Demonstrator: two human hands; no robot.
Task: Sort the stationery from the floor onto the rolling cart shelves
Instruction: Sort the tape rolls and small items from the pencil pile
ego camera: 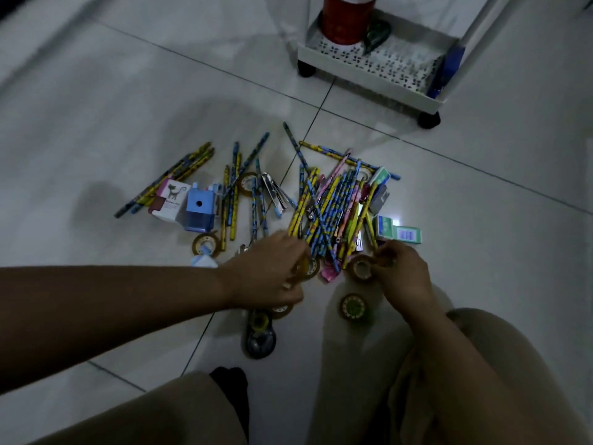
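Head view, the only one: I'm crouched over the stationery pile; my left hand [272,271] is low at the near edge of the pile, fingers curled onto a tape roll [308,268] that's half hidden under them; looks like a pinch on it, but the frame is dim and blurred, so I can't tell if it's actually gripped; my right hand [401,271] has thumb and fingers closed on the rim of a second tape roll [361,268], which is on or barely off the floor; a loose tape roll [354,307] lies just nearer me, a tape dispenser [259,335] near my knee, one more roll [207,244] to the left by the blue sharpener [199,210]; the pencils [324,207] are untouched in a heap, staple boxes [399,231] beside them; the rolling cart [369,81] stands well apart at top right, its bottom shelf already holding a red canister [348,17]; my read: step in hand is gathering tape rolls, sorting barely started; next move calls for firm grips on both rolls, a clean lift clear of the pencil ends, then a long reach to a cart shelf.
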